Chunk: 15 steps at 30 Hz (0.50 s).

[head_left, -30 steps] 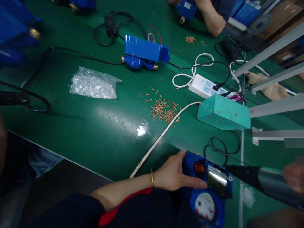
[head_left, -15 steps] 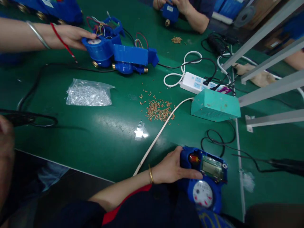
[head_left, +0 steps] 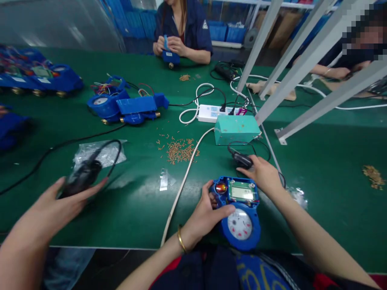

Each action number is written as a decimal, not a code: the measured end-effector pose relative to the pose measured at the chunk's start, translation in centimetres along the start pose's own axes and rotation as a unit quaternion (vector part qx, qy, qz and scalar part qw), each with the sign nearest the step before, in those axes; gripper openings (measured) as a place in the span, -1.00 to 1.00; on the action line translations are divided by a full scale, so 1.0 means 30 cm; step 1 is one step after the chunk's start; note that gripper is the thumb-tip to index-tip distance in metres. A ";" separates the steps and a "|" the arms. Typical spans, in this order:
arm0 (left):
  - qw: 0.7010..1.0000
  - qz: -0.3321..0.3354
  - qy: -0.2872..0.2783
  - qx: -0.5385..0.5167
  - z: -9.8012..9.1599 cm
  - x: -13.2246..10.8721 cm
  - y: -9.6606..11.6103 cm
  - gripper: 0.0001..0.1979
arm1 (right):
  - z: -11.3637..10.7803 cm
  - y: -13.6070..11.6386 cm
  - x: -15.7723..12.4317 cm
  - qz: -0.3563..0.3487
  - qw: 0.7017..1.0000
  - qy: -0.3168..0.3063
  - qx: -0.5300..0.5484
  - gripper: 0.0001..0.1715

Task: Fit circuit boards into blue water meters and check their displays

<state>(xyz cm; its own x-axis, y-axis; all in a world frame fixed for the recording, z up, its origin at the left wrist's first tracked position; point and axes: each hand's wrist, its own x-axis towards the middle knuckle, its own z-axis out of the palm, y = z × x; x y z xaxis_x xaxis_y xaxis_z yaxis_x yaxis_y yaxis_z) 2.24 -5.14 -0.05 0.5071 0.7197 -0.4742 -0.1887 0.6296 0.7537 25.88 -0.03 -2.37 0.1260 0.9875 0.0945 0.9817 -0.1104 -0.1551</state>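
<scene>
My left hand (head_left: 208,215) is wrapped round the left side of a blue meter (head_left: 255,233), its thumb on the casing between the round white dial (head_left: 240,224) and the small display (head_left: 242,192). The meter lies face up near the table's front edge. Beyond its upper right corner, my right hand (head_left: 265,174) is closed round a black corded tool (head_left: 242,160). A white cable (head_left: 181,187) runs along the table to the left of the meter.
Loose copper-coloured screws (head_left: 180,151) lie mid-table, before a teal box (head_left: 237,131) and a power strip (head_left: 208,112). At left, a neighbour's hand (head_left: 60,205) holds a black tool (head_left: 83,177) by a plastic bag. Metal struts (head_left: 282,78) rise at right.
The view has shifted up. My right hand has come into view holding the black tool. The neighbour's arm has left the far blue meters, and a neighbour's hand now holds a tool over the bag.
</scene>
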 end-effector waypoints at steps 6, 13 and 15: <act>0.997 0.020 0.081 0.005 0.049 0.015 0.020 -0.07 | 0.026 -0.025 -0.023 -0.036 0.998 -0.007 0.059 -0.56; 0.994 0.033 0.105 -0.010 0.051 0.015 -0.011 -0.12 | -0.130 0.019 -0.229 0.040 0.964 -0.022 0.263 -0.44; 0.995 0.032 0.096 0.000 0.034 0.003 -0.004 -0.23 | -0.134 -0.018 -0.325 0.099 0.849 -0.212 0.474 -0.37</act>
<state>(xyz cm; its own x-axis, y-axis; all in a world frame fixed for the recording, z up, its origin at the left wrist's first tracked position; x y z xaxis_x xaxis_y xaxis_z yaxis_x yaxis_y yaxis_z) 3.16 -5.45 0.27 0.3239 0.8012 -0.5031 -0.2148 0.5802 0.7857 24.69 -10.06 0.73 0.0151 0.9337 -0.3576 0.3664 -0.3380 -0.8669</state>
